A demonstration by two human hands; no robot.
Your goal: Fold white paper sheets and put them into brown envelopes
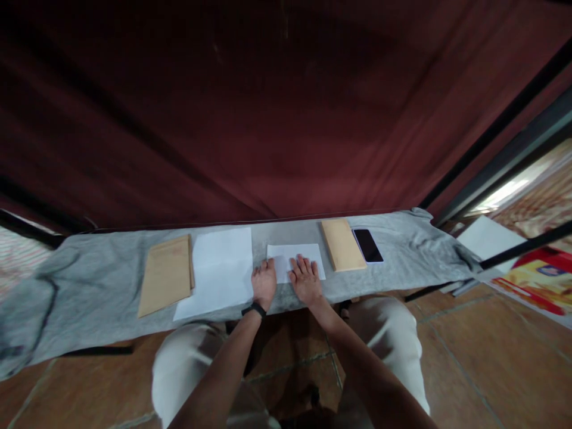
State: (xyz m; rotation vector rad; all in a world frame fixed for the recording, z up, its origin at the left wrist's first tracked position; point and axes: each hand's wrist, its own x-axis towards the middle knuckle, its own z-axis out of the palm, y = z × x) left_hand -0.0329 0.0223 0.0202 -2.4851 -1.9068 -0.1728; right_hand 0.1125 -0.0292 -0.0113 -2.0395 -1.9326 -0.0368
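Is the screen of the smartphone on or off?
Apparently off: the smartphone lies face up, all dark within its pale edge, with nothing lit.

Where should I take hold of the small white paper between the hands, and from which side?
Probably by the middle of its far edge, pinched from the far side: the small white paper lies flat on the grey cloth, and that edge is uncovered, while the left hand is at its left side and the right hand spreads over its right part.
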